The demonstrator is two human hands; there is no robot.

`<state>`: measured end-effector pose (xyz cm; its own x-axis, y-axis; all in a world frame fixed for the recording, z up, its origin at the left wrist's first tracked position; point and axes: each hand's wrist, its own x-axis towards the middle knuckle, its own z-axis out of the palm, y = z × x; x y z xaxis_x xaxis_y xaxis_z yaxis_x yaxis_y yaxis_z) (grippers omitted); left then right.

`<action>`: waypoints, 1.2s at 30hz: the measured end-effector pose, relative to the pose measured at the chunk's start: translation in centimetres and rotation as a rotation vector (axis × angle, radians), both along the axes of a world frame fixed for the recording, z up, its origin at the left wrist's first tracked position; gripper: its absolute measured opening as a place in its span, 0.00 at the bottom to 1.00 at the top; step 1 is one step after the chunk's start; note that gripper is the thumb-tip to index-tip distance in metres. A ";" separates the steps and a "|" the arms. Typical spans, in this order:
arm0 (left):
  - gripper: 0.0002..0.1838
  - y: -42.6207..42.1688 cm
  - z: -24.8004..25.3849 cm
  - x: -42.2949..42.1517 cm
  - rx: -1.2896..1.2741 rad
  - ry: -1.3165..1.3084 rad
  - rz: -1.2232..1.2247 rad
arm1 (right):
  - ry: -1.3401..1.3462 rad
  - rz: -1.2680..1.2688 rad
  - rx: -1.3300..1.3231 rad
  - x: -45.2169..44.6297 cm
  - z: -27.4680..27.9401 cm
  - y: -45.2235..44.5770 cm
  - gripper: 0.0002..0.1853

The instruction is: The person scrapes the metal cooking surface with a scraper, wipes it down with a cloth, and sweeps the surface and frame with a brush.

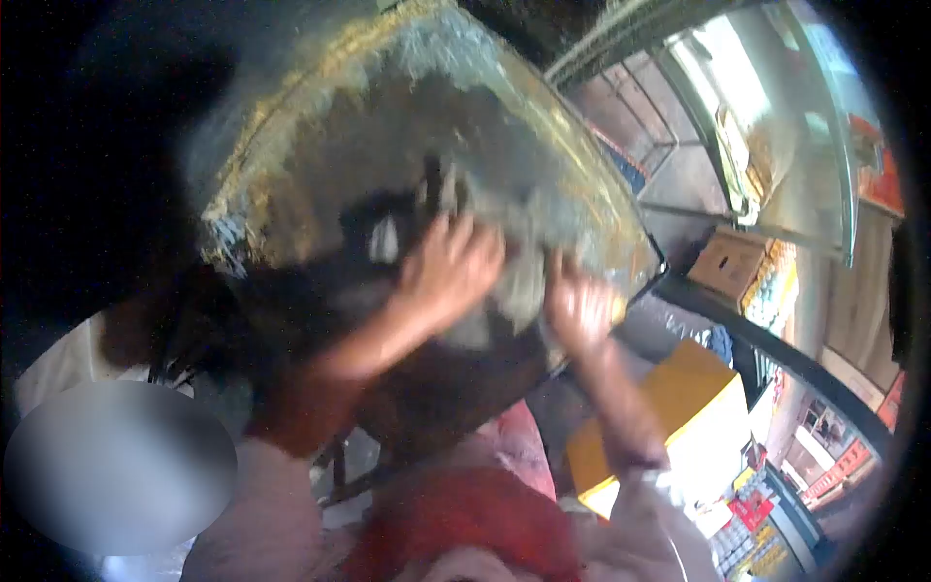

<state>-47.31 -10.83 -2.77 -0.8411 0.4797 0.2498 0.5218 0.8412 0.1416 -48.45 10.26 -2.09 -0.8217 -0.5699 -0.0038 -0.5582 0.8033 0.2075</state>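
A greyish, crumpled, cloth-like thing point(521, 283) lies on a worn, stained tabletop point(417, 112); blur hides its exact kind. My left hand point(454, 264) is on its left part, with the fingers bent over it. At its right side my right hand point(582, 303) is closed, the fingers drawn together at the cloth-like edge. Just beyond my left fingertips is a smeared dark and grey shape that I cannot make out. A small pale patch point(384, 239) shows on the tabletop left of my left hand.
A yellow box point(693, 388) stands right of my right forearm. Farther right are a cardboard box point(729, 267), a glass-fronted case point(805, 126) and shelves with packed goods point(756, 543). Someone, masked by a grey oval point(121, 468), is at the lower left. Deep shadow covers the left.
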 end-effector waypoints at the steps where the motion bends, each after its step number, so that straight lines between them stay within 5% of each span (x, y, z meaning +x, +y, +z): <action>1: 0.15 -0.5 -1.3 -3.3 0.035 0.121 0.038 | 0.114 0.043 -0.007 -2.8 -0.6 0.0 0.11; 3: 0.13 -0.9 -3.6 -10.0 0.241 0.257 0.133 | 0.169 0.066 -0.130 -10.4 -1.8 -1.1 0.04; 5: 0.12 -0.1 -2.7 -9.5 0.201 0.109 0.075 | -0.109 -0.071 -0.182 -10.3 -0.8 -0.6 0.26; 8: 0.11 2.3 0.2 -1.8 -0.097 -0.145 -0.120 | -0.219 -0.116 -0.090 0.8 2.3 2.2 0.28; 11: 0.18 2.6 -0.2 3.8 -0.056 -0.184 -0.038 | -0.275 -0.179 -0.047 4.5 2.0 1.7 0.31; 14: 0.18 -0.7 -1.8 -4.2 0.123 -0.172 0.093 | 0.043 0.049 -0.055 -4.0 -1.9 0.7 0.16; 17: 0.18 -3.3 -1.4 -6.0 0.177 -0.213 0.265 | -0.174 -0.070 -0.018 -6.6 0.6 -4.6 0.09; 18: 0.18 -4.0 -2.7 -3.1 0.190 -0.078 0.246 | 0.200 0.171 -0.151 -3.8 -2.3 -3.4 0.11; 19: 0.18 -4.6 -3.8 1.5 0.195 0.052 0.225 | 0.028 0.146 -0.070 -0.6 -0.6 -4.2 0.12; 21: 0.18 -5.8 -0.5 8.0 0.126 -0.197 0.195 | 0.033 0.172 -0.064 5.0 -1.4 -5.6 0.20; 23: 0.18 -8.9 -0.4 8.7 0.010 -0.169 0.330 | 0.105 0.273 -0.143 3.7 1.0 -10.4 0.13; 24: 0.18 -10.6 0.8 6.1 -0.193 -0.396 0.396 | 0.115 0.354 -0.195 2.5 -0.7 -11.5 0.10; 25: 0.19 -14.1 -3.6 4.5 0.075 -0.004 0.411 | 0.176 0.443 -0.265 -1.4 -2.9 -14.0 0.07; 27: 0.15 -17.5 -2.5 -1.1 0.128 -0.188 0.552 | -0.276 0.187 -0.069 -6.9 0.7 -20.9 0.03; 29: 0.14 -17.6 -2.3 0.7 0.139 -0.179 0.490 | -0.222 0.230 -0.129 -4.5 -0.1 -19.6 0.03; 30: 0.14 -16.3 -1.3 3.1 0.038 -0.354 0.467 | 0.120 0.472 -0.292 -1.6 -1.6 -16.4 0.03; 32: 0.14 -14.6 -2.8 9.2 0.131 -0.033 0.259 | 0.182 0.229 -0.152 4.3 -0.4 -14.9 0.05; 35: 0.14 -15.1 -5.1 8.8 0.104 -0.055 0.335 | 0.148 0.343 -0.191 2.9 -1.6 -15.0 0.03; 36: 0.13 -15.8 -3.5 6.9 0.180 0.057 0.349 | -0.230 0.239 -0.028 0.0 0.8 -16.8 0.07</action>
